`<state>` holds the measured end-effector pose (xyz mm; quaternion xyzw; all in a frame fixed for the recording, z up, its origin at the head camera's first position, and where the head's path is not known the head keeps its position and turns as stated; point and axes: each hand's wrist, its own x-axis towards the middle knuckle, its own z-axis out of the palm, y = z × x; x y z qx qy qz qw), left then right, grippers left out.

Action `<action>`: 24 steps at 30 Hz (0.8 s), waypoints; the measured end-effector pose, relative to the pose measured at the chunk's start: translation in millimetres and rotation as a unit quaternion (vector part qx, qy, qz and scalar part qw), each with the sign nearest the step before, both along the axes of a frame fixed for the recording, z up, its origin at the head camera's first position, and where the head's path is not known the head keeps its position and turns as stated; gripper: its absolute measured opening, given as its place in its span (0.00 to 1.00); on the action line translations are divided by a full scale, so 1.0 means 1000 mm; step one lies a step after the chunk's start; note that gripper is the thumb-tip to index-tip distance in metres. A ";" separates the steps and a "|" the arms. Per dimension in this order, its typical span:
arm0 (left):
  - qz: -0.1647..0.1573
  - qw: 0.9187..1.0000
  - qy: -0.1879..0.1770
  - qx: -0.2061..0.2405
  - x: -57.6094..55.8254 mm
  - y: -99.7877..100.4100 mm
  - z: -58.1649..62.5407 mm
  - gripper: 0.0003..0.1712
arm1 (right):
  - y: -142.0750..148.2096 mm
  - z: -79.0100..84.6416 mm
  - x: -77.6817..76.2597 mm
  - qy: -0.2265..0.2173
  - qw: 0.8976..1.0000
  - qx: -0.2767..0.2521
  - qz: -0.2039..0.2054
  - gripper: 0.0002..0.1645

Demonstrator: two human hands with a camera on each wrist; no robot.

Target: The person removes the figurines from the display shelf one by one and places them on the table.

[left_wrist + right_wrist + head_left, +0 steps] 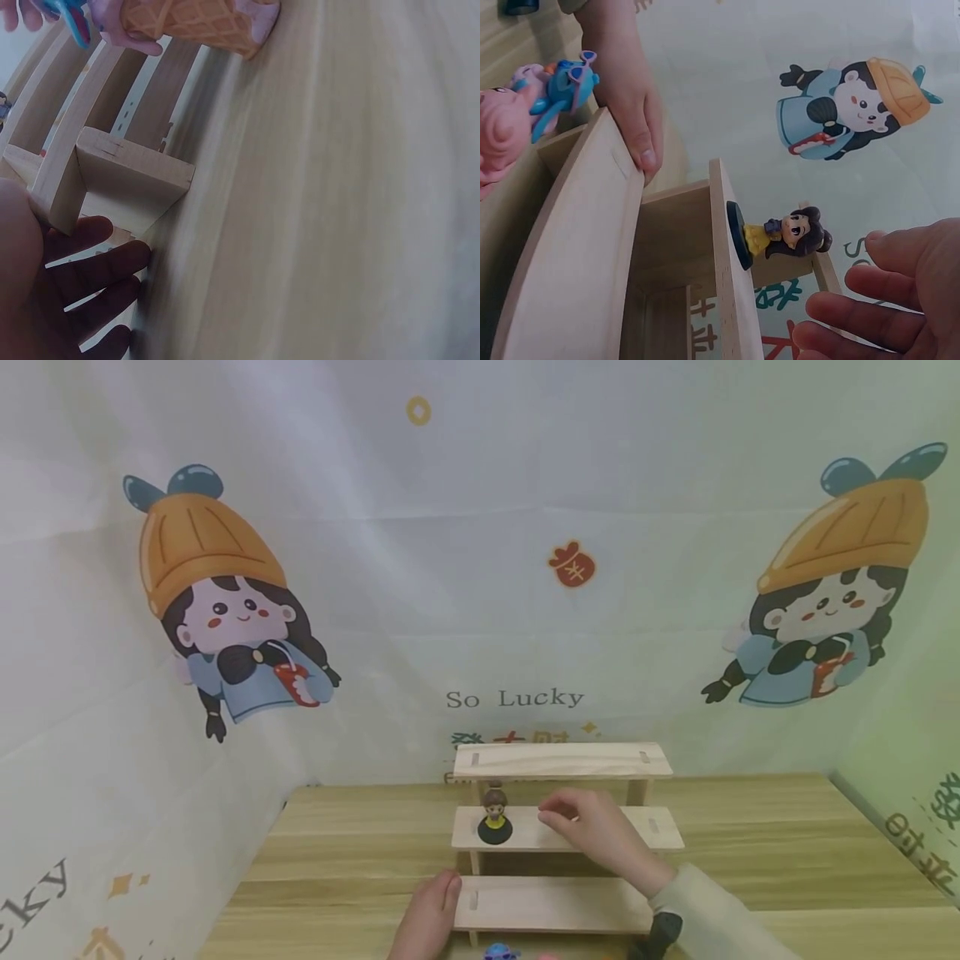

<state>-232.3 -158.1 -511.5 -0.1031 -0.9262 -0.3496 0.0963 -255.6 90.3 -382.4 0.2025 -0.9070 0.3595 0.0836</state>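
Observation:
A three-tier wooden display stand (555, 903) stands on the table. On the left part of its middle board is a small doll figurine (495, 817) with brown hair, a yellow dress and a black round base. My right hand (600, 831) hovers over the middle board, right of the figurine and apart from it. Its fingers are loosely bent with nothing between them, as the right wrist view also shows. My left hand (429, 914) holds the left end of the lowest board, thumb above and fingers (97, 274) below and beside it.
In front of the stand are a blue figure with sunglasses (574, 82) and a pink swirled figure (501, 131). A waffle-cone-shaped base (199, 26) shows in the left wrist view. Behind the wood-grain table (337, 852) hangs a printed cloth (480, 585).

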 end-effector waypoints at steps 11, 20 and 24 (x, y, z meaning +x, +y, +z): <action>0.005 1.000 0.014 -0.003 0.004 -0.001 -0.002 0.13 | -0.022 0.003 -0.017 0.013 1.000 -0.006 -0.010 0.06; 0.013 1.000 -0.003 0.008 0.004 0.000 0.000 0.15 | -0.038 0.006 -0.027 -0.021 0.999 -0.015 -0.019 0.10; 0.016 1.000 -0.001 0.010 0.003 0.001 0.000 0.16 | -0.043 0.005 -0.032 -0.028 0.999 -0.023 -0.017 0.09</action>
